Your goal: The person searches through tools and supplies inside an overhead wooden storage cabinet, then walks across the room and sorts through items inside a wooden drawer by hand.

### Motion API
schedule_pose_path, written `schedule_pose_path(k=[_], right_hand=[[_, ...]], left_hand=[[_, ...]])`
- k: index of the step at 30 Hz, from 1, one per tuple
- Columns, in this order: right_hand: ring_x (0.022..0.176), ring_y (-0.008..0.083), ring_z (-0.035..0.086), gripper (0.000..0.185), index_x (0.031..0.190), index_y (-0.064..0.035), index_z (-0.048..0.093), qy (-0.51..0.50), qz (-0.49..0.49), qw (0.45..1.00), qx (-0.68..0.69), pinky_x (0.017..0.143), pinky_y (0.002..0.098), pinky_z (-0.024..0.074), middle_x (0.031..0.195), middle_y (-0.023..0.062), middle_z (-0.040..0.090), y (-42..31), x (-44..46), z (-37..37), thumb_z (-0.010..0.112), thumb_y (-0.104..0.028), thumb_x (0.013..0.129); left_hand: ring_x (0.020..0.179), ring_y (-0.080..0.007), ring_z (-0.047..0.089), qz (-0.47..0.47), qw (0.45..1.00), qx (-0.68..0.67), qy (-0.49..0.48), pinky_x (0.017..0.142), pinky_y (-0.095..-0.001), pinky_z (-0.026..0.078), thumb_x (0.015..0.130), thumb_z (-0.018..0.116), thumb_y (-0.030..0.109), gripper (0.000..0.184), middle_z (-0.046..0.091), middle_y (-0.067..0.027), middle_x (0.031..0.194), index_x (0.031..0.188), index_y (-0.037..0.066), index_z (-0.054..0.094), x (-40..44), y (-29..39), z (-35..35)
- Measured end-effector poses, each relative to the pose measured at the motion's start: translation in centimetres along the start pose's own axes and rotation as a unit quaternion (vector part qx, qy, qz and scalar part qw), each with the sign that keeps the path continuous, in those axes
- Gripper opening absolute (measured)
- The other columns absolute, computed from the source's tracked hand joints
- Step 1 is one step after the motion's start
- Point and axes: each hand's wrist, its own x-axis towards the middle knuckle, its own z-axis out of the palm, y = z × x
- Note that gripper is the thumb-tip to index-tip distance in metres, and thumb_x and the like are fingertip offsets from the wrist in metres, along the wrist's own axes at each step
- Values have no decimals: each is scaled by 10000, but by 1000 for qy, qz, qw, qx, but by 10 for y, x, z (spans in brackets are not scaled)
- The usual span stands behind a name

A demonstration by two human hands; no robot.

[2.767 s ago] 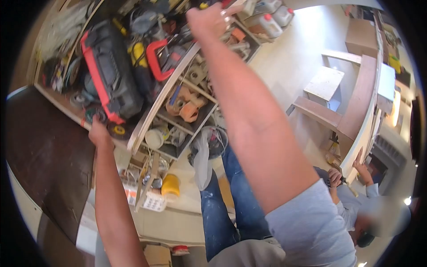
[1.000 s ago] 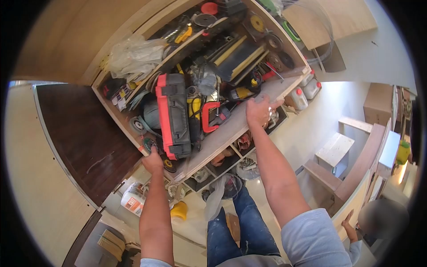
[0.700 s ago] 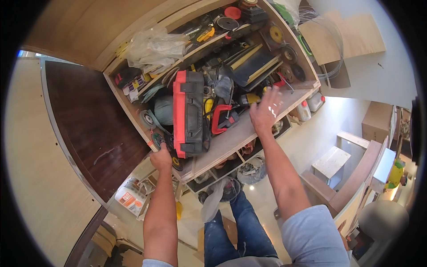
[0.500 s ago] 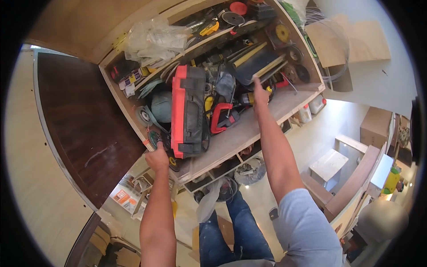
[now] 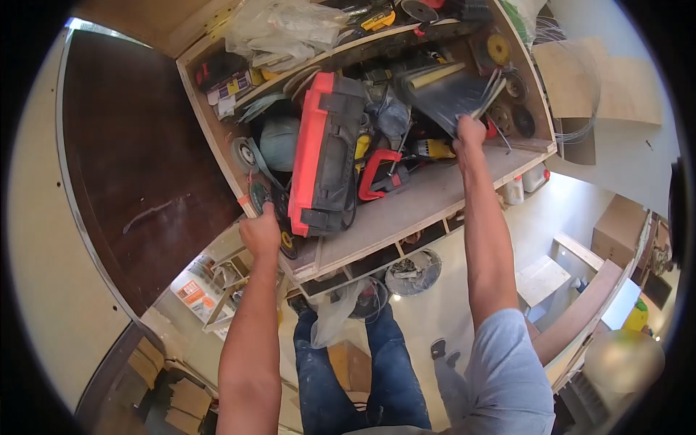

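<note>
Some dark sheeting point(image 5: 439, 98) in right hand point(image 5: 471, 130), left hand point(image 5: 259, 230) gripping wooden rim point(image 5: 218, 151)

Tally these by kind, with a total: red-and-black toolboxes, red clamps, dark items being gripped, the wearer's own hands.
Red-and-black toolbox: 1
Red clamp: 1
Dark item gripped: 1
Own hands: 2 (left hand at the wooden box edge, right hand on the dark item)
Total: 5
</note>
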Motion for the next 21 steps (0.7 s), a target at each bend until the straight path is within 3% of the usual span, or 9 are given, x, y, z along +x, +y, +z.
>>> schedule_pose_path(k=[2, 4, 8, 9, 15, 16, 19, 20, 21], right_hand=[[932, 293, 711, 422, 1191, 89, 686, -15, -95, 995, 22, 863, 391, 537, 1079, 189, 738, 13, -25, -52, 673, -154, 847], [944, 257, 685, 427, 1263, 74, 634, -44, -138, 975, 171, 894, 382, 531, 1096, 135, 719, 33, -64, -101, 673, -121, 886], [1050, 243, 643, 465, 1329, 74, 541, -24, -6, 961, 276, 968, 367, 501, 1231, 159, 664, 54, -162, -154, 664, -75, 907], [1068, 240, 633, 466, 1329, 76, 531, -31, 39, 956, 288, 983, 364, 493, 1250, 168, 652, 63, -176, -157, 665, -72, 907], [1090, 272, 609, 448, 1299, 102, 517, 118, -142, 949, 257, 1003, 392, 477, 1261, 192, 630, 52, -302, -79, 668, -68, 913], [1087, 348, 635, 464, 1302, 116, 505, 151, -154, 962, 168, 995, 432, 476, 1248, 255, 640, 52, -318, -67, 656, -115, 929], [1012, 389, 668, 479, 1267, 145, 535, 151, -142, 973, 105, 945, 452, 497, 1162, 286, 676, 46, -352, -42, 692, -123, 902], [1023, 447, 653, 474, 1254, 132, 522, 156, -133, 974, 97, 951, 483, 480, 1156, 311, 667, 53, -352, -35, 664, -171, 918], [1033, 504, 639, 474, 1240, 119, 508, 168, -126, 974, 87, 956, 514, 464, 1151, 337, 658, 59, -349, -29, 636, -220, 935]], left_hand=[[986, -530, 675, 6, 1000, 12, -6, 931, -549, 507, 787, 706, 496, 680, 690, -388, 973, 914, -172, 704, 7, -10, 8], [1004, -523, 677, 11, 1000, 10, -7, 937, -542, 510, 788, 699, 504, 689, 693, -385, 989, 942, -167, 709, 10, -13, 9], [1036, -509, 680, 21, 1000, 0, -15, 941, -534, 518, 786, 697, 520, 698, 698, -374, 1031, 980, -150, 718, 8, -12, 7], [1043, -504, 681, 24, 1000, 2, -19, 941, -533, 520, 786, 698, 524, 699, 700, -370, 1041, 986, -146, 721, 8, -13, 7], [1034, -455, 712, -4, 997, -64, -53, 919, -522, 538, 752, 734, 587, 739, 725, -325, 1065, 996, -110, 744, 13, -21, 11], [1013, -456, 719, -16, 993, -91, -71, 897, -522, 548, 750, 725, 613, 749, 728, -326, 1028, 966, -104, 751, 8, -17, 5], [1036, -448, 715, 19, 990, -102, -99, 898, -532, 539, 801, 653, 736, 837, 724, -339, 999, 960, -79, 761, 13, -28, 2], [1026, -481, 700, 96, 978, -145, -118, 883, -534, 535, 880, 595, 708, 799, 723, -334, 1011, 1005, -65, 755, 14, -43, -5], [902, -389, 740, 190, 933, -285, -108, 775, -440, 562, 962, 567, 627, 688, 759, -241, 972, 1077, -25, 753, 20, -74, 6]])
